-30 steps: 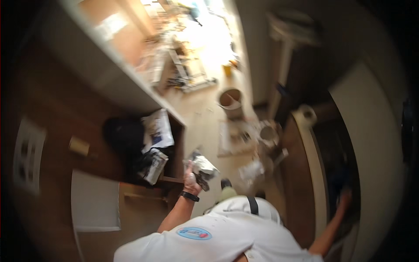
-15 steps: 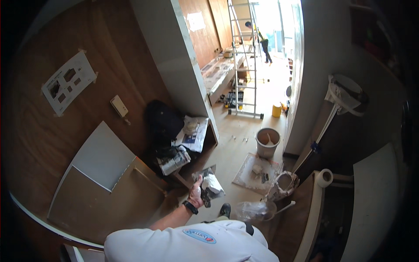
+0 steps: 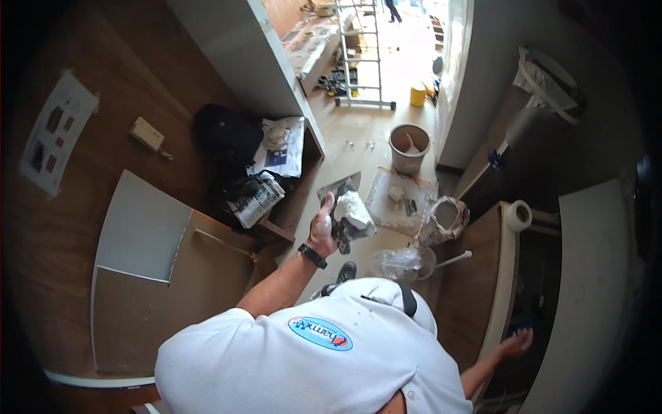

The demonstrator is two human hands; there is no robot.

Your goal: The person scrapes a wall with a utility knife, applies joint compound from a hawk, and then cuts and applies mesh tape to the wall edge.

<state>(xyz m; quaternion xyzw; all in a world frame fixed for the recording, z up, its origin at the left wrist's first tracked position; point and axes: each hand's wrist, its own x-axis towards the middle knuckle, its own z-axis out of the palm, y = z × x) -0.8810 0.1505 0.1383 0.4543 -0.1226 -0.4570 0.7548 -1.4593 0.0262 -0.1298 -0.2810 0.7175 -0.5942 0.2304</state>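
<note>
My left hand [image 3: 322, 231] is closed on a flat metal plastering plate [image 3: 369, 229], with the thumb along its near side. A mound of wet white plaster [image 3: 352, 210] lies on the plate, and white smears mark the hand. Beneath the plate a dark part hangs down, its shape partly hidden. Out at the lower right, my right hand [image 3: 517, 343] reaches into the dark opening of a cabinet [image 3: 498, 290]. Its fingers look loosely bent and apart, with nothing seen in them. A dark blue thing, too dim to name, shows just beyond the fingertips.
Ahead on the floor stand a bucket [image 3: 409, 156], a plaster-stained board [image 3: 383, 200], an opened bag [image 3: 443, 221] and clear plastic sheeting [image 3: 403, 263]. A tape roll [image 3: 518, 216] rests on the cabinet. Farther off are a ladder [image 3: 358, 52], a yellow pail [image 3: 418, 96] and another person's legs.
The view has tipped downward. My right arm has come into sight at the lower right, reaching toward the cabinet. My left hand keeps its grip on the plate of plaster.
</note>
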